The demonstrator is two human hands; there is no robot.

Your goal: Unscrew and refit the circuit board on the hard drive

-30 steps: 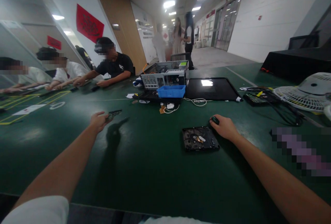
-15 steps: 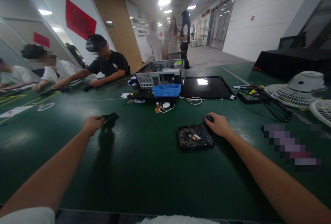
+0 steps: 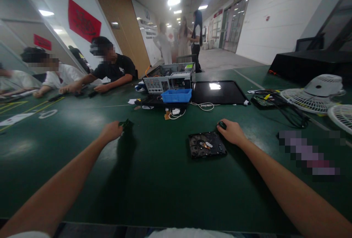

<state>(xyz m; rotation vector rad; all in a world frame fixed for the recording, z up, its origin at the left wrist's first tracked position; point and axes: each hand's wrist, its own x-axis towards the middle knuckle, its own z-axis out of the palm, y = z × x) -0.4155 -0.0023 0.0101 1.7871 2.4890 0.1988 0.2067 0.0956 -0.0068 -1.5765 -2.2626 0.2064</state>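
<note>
My left hand [image 3: 111,131] is closed on the edge of a small green circuit board [image 3: 125,123], held above the green table. Most of the board shows past the fingertips, tilted. My right hand [image 3: 232,131] rests on the table with its fingers wrapped round a small dark rounded object [image 3: 222,124]; only one end of it shows, so I cannot tell its kind. Just left of that hand lies a hard drive [image 3: 206,145], flat, its dark underside up with a silvery centre.
An opened computer case [image 3: 167,78] stands at the back behind a blue tray [image 3: 176,96]. Right of these lies a black panel [image 3: 217,95], with a white cable before it. A white fan [image 3: 305,98] and black cables are at right. Co-workers [image 3: 110,65] sit at left.
My left hand has moved right with the circuit board, which has turned in the grip. My right hand and the hard drive have stayed in place.
</note>
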